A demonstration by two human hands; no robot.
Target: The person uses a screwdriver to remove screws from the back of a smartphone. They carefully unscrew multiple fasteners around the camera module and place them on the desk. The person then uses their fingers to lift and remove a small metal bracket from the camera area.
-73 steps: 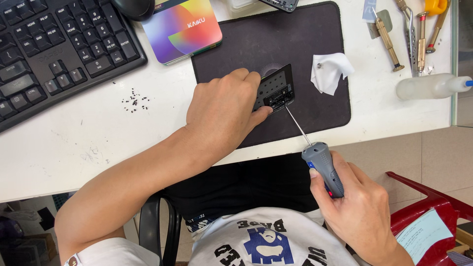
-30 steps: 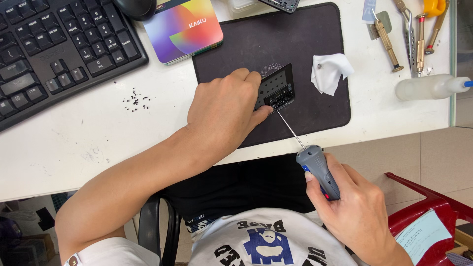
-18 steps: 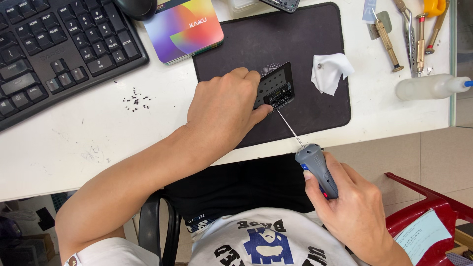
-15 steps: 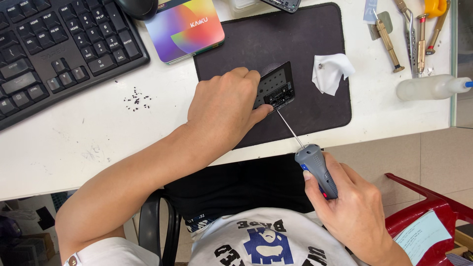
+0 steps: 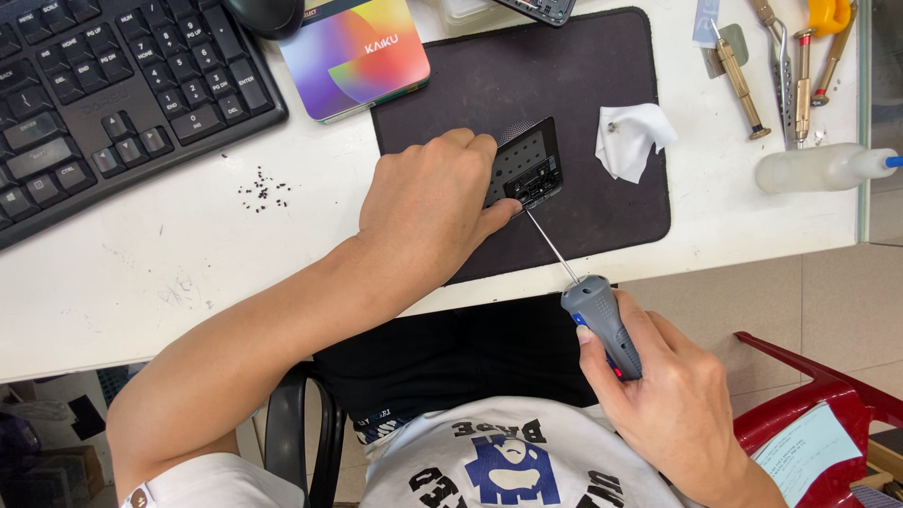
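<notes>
My left hand lies over a small black device on a dark work mat, pinning it down with fingers and thumb. My right hand grips the grey handle of a slim screwdriver just off the table's front edge. Its thin shaft slants up to the left, and the tip meets the lower edge of the device. Most of the device is hidden under my left hand.
A black keyboard sits at the far left beside a colourful box. Tiny dark screws lie on the white table. A crumpled white cloth, several hand tools and a clear squeeze bottle sit right. A red chair stands lower right.
The right hand with the screwdriver has shifted slightly left and up toward the device. The left hand has stayed on the device.
</notes>
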